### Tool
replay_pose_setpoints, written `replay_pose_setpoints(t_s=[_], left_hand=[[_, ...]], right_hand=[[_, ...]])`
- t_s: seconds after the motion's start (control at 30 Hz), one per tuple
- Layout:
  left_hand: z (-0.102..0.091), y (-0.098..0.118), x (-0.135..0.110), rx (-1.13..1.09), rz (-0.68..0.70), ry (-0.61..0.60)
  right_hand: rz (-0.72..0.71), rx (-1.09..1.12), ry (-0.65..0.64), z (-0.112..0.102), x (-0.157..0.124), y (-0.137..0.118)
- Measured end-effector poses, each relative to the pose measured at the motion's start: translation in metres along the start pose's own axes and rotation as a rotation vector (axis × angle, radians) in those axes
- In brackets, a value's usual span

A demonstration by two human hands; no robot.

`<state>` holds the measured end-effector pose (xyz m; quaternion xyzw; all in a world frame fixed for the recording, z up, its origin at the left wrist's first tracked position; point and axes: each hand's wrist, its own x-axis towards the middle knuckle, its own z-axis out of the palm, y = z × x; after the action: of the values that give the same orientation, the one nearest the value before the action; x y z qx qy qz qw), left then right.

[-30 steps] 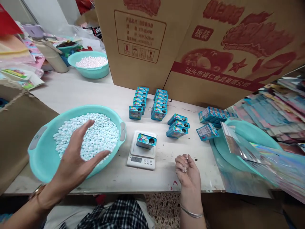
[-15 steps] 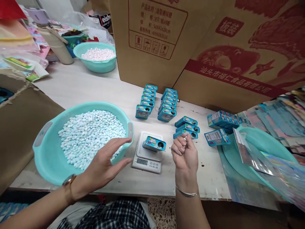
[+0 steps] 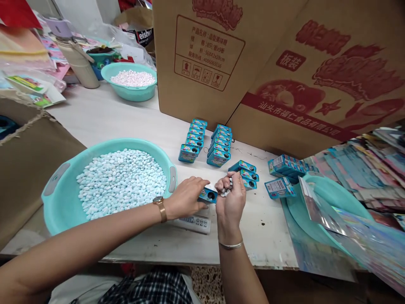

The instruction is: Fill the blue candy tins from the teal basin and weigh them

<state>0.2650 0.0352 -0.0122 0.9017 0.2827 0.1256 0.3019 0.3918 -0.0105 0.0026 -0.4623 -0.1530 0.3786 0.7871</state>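
Blue box (image 3: 206, 194), gripped by the left hand (image 3: 186, 198), points longways at the right hand (image 3: 233, 199), whose fingers curl round white sweets (image 3: 225, 193).

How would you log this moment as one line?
left hand: holds blue box | right hand: cups white pellets beside box | scale: partly hidden by left hand | basin: pale pellets inside
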Motion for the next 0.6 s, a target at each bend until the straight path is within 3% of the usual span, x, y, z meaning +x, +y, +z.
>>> replay_pose_setpoints(t_s=[0.27, 0.43, 0.6], left_hand=[[0.006, -0.001, 0.003, -0.016, 0.011, 0.037], [0.009, 0.001, 0.004, -0.018, -0.007, 0.037], [-0.018, 0.001, -0.013, -0.06, 0.001, 0.095]], right_hand=[[-0.054, -0.049, -0.03, 0.0, -0.005, 0.003], [0.026, 0.011, -0.007, -0.002, -0.001, 0.001], [0.126, 0.22, 0.001, -0.03, 0.015, -0.033]])
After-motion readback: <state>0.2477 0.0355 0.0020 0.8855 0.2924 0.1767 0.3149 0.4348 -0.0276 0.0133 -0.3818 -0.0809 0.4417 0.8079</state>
